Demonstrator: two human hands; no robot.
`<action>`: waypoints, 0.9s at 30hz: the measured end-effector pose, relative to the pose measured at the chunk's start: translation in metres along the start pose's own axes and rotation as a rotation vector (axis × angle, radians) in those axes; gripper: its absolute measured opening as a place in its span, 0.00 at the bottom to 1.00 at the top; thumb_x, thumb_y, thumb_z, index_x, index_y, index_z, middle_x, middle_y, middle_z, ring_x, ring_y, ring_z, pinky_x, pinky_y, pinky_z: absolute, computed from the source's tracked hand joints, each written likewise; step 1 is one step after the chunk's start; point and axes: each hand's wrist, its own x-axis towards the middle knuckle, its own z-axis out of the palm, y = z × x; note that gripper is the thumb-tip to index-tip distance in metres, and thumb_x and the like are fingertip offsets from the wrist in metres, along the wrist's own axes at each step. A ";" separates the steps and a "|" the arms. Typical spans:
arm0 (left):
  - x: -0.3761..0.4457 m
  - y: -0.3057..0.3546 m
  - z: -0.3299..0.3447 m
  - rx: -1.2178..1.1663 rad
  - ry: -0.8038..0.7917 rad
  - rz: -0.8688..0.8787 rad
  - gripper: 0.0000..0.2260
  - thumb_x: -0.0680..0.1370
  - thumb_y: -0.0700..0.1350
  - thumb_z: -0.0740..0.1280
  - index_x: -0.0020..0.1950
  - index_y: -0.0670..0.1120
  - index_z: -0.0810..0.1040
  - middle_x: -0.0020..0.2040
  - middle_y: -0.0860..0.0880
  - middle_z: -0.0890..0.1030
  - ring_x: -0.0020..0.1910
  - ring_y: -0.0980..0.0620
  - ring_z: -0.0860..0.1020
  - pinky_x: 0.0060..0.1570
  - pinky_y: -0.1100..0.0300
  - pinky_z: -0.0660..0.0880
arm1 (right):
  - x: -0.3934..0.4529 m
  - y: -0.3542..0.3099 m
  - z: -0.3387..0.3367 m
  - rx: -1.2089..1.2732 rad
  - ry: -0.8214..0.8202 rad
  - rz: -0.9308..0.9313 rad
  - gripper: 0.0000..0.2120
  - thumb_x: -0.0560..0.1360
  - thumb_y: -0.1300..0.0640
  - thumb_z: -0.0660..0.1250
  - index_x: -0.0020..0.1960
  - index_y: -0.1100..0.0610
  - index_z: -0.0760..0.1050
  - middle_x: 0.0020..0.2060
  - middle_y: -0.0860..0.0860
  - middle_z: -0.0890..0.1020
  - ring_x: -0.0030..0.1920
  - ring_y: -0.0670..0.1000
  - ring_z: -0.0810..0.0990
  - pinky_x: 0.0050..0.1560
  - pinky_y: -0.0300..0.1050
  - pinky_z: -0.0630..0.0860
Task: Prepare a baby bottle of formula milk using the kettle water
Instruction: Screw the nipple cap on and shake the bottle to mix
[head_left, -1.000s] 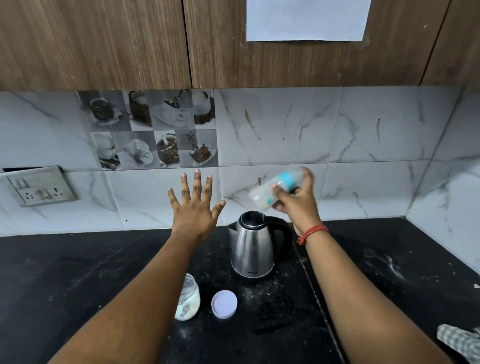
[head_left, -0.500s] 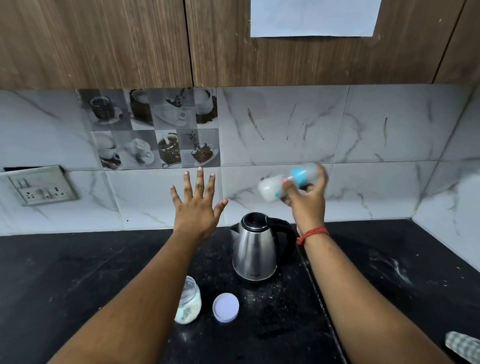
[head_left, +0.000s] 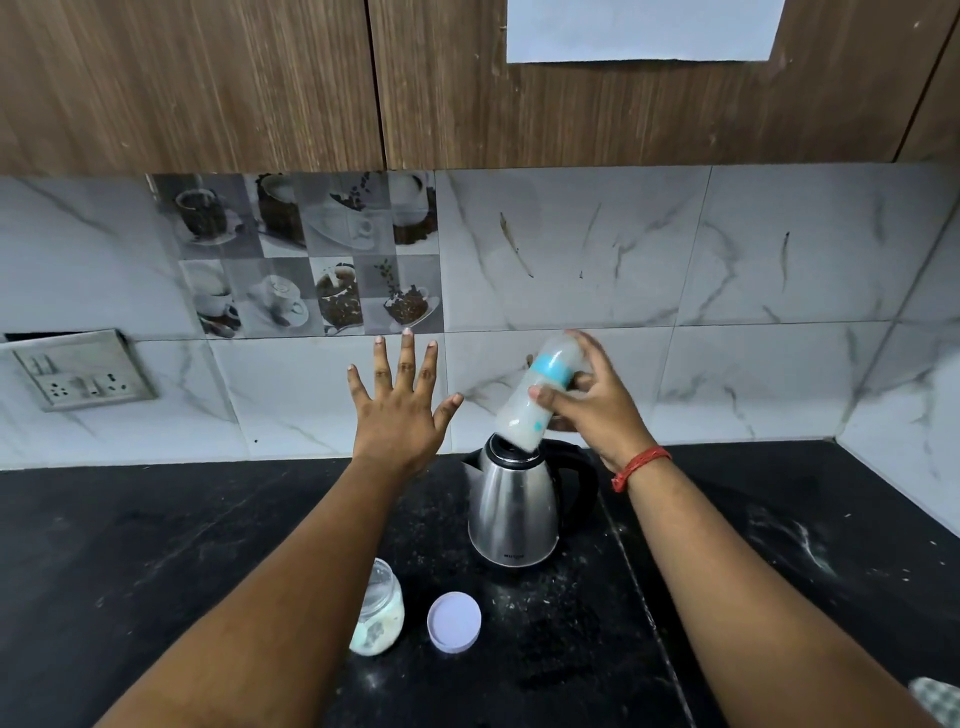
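Right hand (head_left: 597, 405) grips tilted baby bottle (head_left: 540, 395) – left hand (head_left: 400, 410) raised, fingers spread

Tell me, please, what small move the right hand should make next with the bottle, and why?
Probably bring the baby bottle upright and stop shaking. The right hand grips it capped and tilted over the kettle, its contents evenly milky white, so mixing looks done. The left hand is spread open, holding nothing.

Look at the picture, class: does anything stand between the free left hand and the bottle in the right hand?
Nothing visible does. The left hand is spread open in the air, apart from the bottle, which the right hand grips tilted above the kettle. Only open air lies between them.
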 end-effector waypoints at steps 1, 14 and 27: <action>0.001 0.000 0.000 -0.001 -0.004 -0.002 0.35 0.79 0.69 0.33 0.82 0.55 0.33 0.82 0.48 0.31 0.81 0.39 0.31 0.77 0.30 0.39 | 0.001 0.000 0.000 0.035 0.059 -0.016 0.37 0.72 0.61 0.78 0.71 0.38 0.64 0.59 0.61 0.80 0.55 0.57 0.85 0.48 0.59 0.85; 0.002 0.008 -0.005 -0.014 0.000 0.004 0.35 0.79 0.69 0.33 0.82 0.54 0.33 0.82 0.48 0.30 0.81 0.38 0.31 0.77 0.30 0.40 | -0.004 -0.003 -0.006 0.094 0.108 -0.045 0.35 0.74 0.61 0.76 0.70 0.37 0.62 0.60 0.60 0.79 0.55 0.56 0.85 0.47 0.55 0.85; -0.001 0.011 -0.009 -0.018 0.013 0.019 0.34 0.80 0.69 0.34 0.82 0.55 0.32 0.82 0.48 0.30 0.81 0.39 0.30 0.77 0.30 0.39 | -0.014 -0.015 -0.015 0.091 -0.001 -0.089 0.37 0.74 0.64 0.75 0.75 0.43 0.63 0.59 0.58 0.79 0.52 0.52 0.85 0.43 0.50 0.84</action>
